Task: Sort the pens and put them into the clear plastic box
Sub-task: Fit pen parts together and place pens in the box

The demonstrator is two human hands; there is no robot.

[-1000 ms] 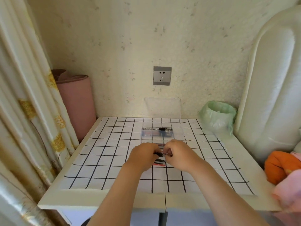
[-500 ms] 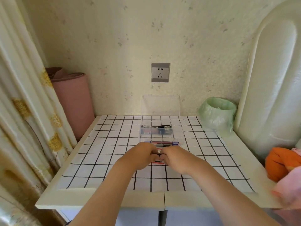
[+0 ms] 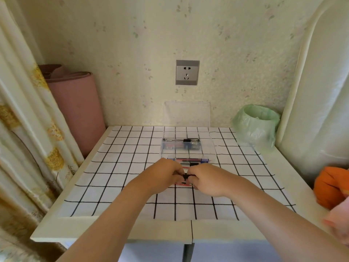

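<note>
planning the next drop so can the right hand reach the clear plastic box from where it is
Probably yes: the clear plastic box lies open-topped just beyond the right hand, with only loose pens between. That hand and the left hand both pinch a black pen now.

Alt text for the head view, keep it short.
The left hand and right hand meet over a grid-covered table, together gripping a dark pen. More pens lie just beyond them, near a clear plastic box holding others.

bare left grip (image 3: 163, 175), bare right grip (image 3: 208, 179), forearms (image 3: 117, 214) bare to the frame's lower edge
</note>
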